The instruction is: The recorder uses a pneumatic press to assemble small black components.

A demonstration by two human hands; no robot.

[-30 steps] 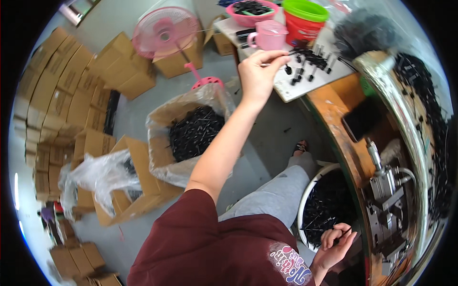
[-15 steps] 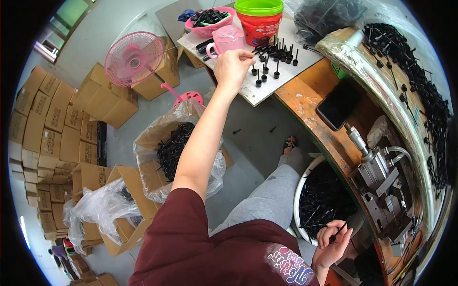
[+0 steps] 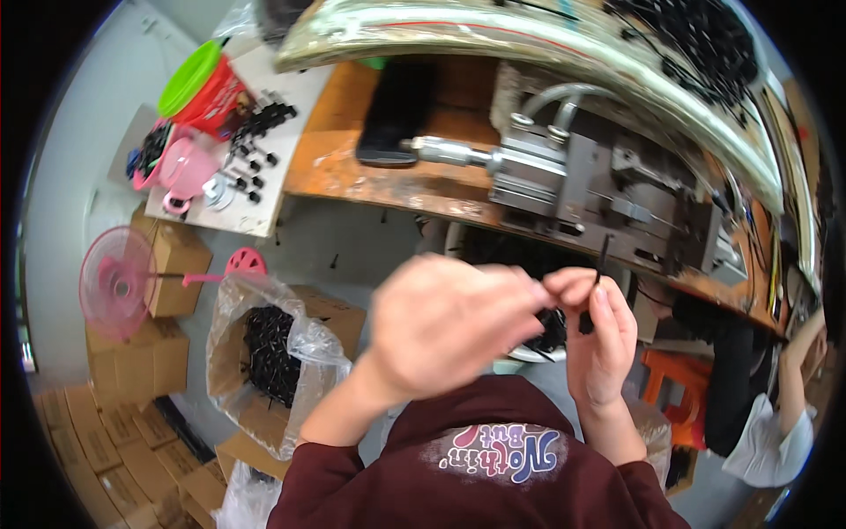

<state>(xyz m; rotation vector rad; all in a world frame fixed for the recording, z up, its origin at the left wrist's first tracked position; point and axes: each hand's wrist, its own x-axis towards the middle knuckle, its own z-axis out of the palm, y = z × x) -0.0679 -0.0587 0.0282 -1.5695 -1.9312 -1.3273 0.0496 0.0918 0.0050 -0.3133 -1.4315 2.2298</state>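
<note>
Between the thumb and fingers of my right hand is a thin black stemmed part, its stem pointing up. My left hand is close beside it, fingertips near the right fingers. It is smeared by motion, so its grip does not show. Behind both hands, a tub with many loose black parts is mostly hidden. A metal clamping fixture with a cylindrical handle sits on the wooden bench beyond them. Several black stemmed parts stand on the white board at the far left.
A dark phone lies beside the fixture. By the board's parts are a red bucket and a pink mug. A bag-lined box of black parts and a pink fan stand left; an orange stool and another person are right.
My left hand has come back from the white board to beside my right hand. The view has turned right toward the bench and fixture. My right hand still holds a black part.
</note>
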